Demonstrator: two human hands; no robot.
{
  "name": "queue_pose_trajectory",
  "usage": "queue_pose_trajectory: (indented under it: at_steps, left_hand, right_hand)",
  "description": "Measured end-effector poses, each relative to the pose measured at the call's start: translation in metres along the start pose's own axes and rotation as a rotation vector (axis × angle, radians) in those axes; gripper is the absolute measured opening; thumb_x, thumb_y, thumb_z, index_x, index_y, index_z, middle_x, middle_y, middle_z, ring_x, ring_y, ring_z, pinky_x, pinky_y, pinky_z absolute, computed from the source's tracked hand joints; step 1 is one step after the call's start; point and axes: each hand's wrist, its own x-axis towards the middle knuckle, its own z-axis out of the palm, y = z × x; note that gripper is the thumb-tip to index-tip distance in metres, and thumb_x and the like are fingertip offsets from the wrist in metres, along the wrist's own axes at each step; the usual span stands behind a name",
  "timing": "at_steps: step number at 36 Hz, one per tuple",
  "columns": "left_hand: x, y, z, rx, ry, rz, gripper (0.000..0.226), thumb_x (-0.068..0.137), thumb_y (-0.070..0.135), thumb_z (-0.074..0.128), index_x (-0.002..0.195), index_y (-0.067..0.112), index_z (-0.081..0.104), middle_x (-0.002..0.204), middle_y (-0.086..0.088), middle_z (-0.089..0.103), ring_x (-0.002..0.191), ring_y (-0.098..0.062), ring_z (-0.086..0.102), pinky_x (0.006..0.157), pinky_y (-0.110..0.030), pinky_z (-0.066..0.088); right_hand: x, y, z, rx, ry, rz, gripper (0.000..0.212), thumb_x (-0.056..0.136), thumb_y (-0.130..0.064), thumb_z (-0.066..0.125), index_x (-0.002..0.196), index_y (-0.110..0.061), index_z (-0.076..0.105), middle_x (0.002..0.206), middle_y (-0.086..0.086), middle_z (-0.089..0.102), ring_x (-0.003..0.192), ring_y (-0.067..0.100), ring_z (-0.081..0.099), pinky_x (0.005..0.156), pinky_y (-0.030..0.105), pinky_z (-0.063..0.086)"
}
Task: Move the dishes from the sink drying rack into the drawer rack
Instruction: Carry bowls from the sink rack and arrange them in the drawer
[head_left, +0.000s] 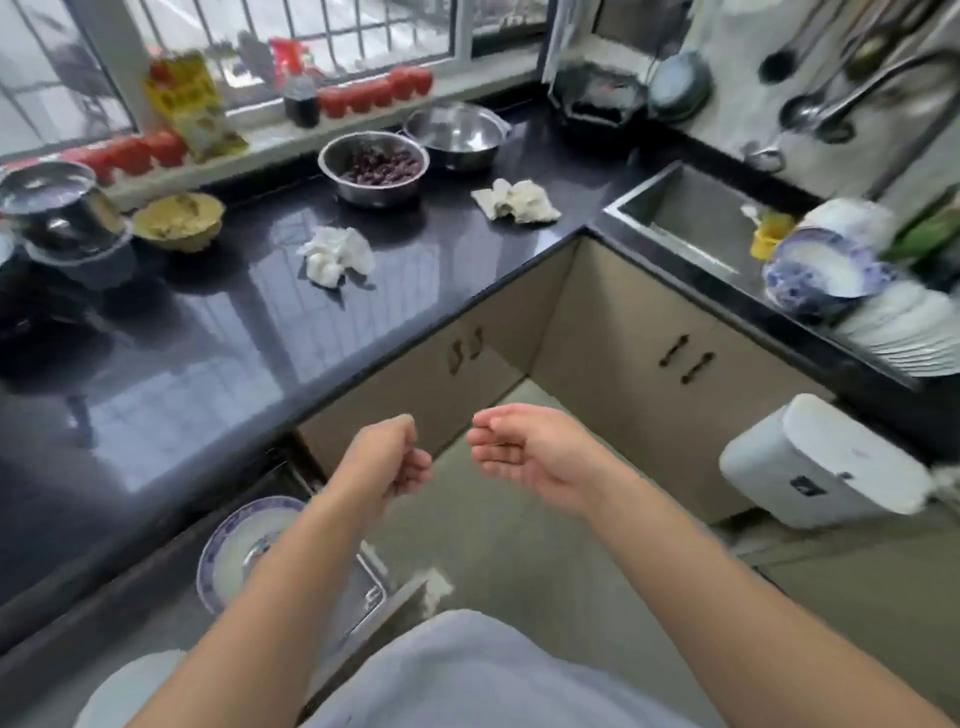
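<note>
Fingers loosely curled on my left hand (395, 457), nothing in it; right hand (524, 452) half open, palm up, empty too, free to reach again. One blue-rimmed plate (234, 545) sat in the drawer rack (371, 597) below; remaining dishes (831, 270) waited by the sink (691, 218), far right.

Far surface (218, 332): two metal bowls (374, 166) side by side near the window, two crumpled cloths (337, 254) nearer.
Left: lidded pot (57, 208), with a husk bowl (179, 221) just to its right.
Right: sink (691, 218), with stacked dishes (826, 270) on its near right side.
Near left: plate (234, 551) standing in the drawer rack (371, 592), under the surface edge.
Centre: both hands, left (395, 457) and right (530, 452), over the floor (493, 519).
</note>
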Motion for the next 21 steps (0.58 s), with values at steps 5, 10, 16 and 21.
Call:
queue_pose_trajectory:
  at_steps: [5,10,16,21]
  left_hand:
    - [-0.011,0.052,0.166,0.064,-0.185,0.137,0.019,0.091,0.008,0.045,0.075,0.012,0.053,0.063,-0.008,0.061,0.054,-0.022,0.058,0.058,-0.027,0.043]
    - [-0.017,0.062,0.288,0.263,-0.378,0.173,0.012,0.087,0.007,0.048,0.078,0.013,0.053,0.065,-0.006,0.065,0.058,-0.024,0.062,0.062,-0.028,0.047]
    - [0.000,0.101,0.375,0.404,-0.450,0.257,0.013,0.089,0.006,0.046,0.080,0.013,0.052,0.075,-0.011,0.068,0.061,-0.023,0.064,0.060,-0.026,0.047]
    - [0.041,0.131,0.416,0.416,-0.446,0.260,0.013,0.091,0.005,0.045,0.083,0.012,0.052,0.072,-0.010,0.067,0.065,-0.023,0.064,0.062,-0.028,0.046]
  right_hand:
    - [-0.052,-0.051,-0.155,0.063,0.188,-0.130,0.021,0.102,-0.003,0.047,0.099,-0.009,0.066,0.084,0.009,0.074,0.067,0.015,0.068,0.071,0.029,0.055]
    - [-0.101,-0.076,-0.298,0.344,0.510,-0.171,0.024,0.102,-0.004,0.044,0.094,-0.008,0.066,0.074,0.007,0.072,0.067,0.017,0.064,0.065,0.028,0.054]
    - [-0.106,-0.085,-0.402,0.597,0.711,-0.186,0.023,0.100,-0.004,0.046,0.090,-0.010,0.066,0.065,0.004,0.071,0.059,0.013,0.063,0.061,0.026,0.051]
    - [-0.077,-0.101,-0.443,0.631,0.695,-0.154,0.024,0.100,-0.004,0.045,0.090,-0.009,0.066,0.066,0.004,0.071,0.060,0.014,0.064,0.063,0.027,0.052]
